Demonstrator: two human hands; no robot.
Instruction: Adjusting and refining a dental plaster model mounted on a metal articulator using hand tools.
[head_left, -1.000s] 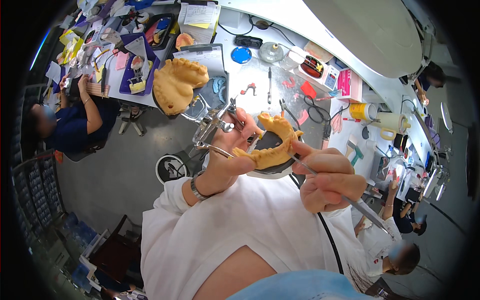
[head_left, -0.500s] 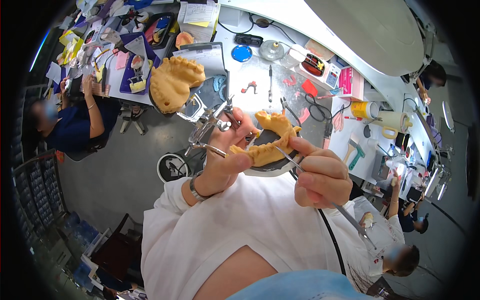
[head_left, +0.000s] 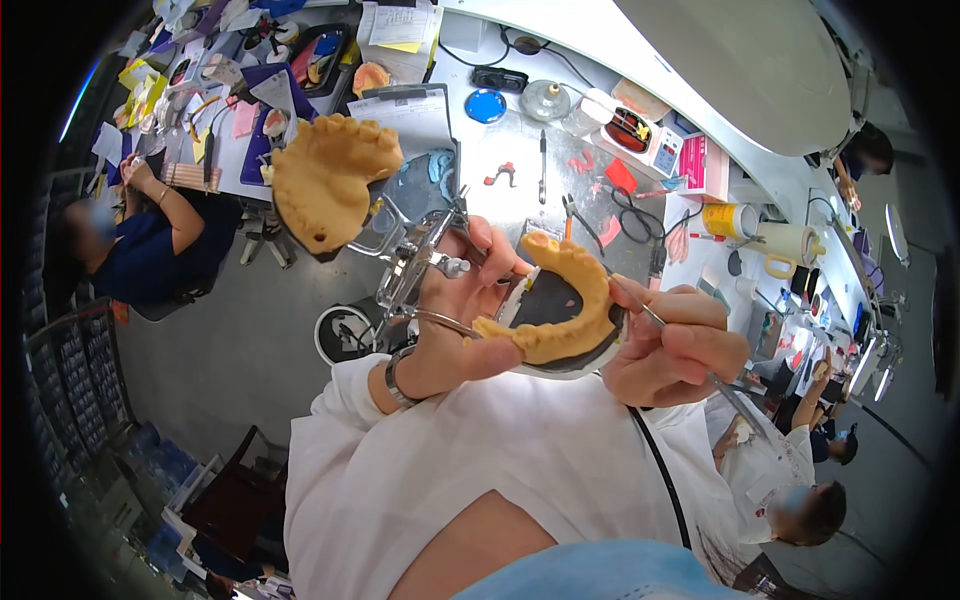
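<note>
My left hand (head_left: 462, 325) is closed round a metal dental articulator (head_left: 408, 268), its thumb on the front of the lower dental model. That lower model (head_left: 597, 300) is a yellow horseshoe arch on a dark and white base. The matching yellow upper model (head_left: 335, 185) is swung wide to the left on the articulator's other arm. Between the fingers and thumb of my right hand (head_left: 675, 345) is a slim metal dental carver (head_left: 735, 402). Its tip end lies by the right outer side of the lower arch; whether it touches I cannot tell.
On the bench ahead lie a blue round lid (head_left: 485, 106), a glass spirit burner (head_left: 545, 101), a pen-like tool (head_left: 543, 168), pliers (head_left: 568, 218) and pink pieces. A large white lamp (head_left: 740, 60) hangs at upper right. Co-workers sit at left (head_left: 150, 230) and right (head_left: 780, 470).
The lower model has turned in my left hand, and the upper model has shifted left and down. My right hand and the carver have moved right, off the arch's front teeth.
</note>
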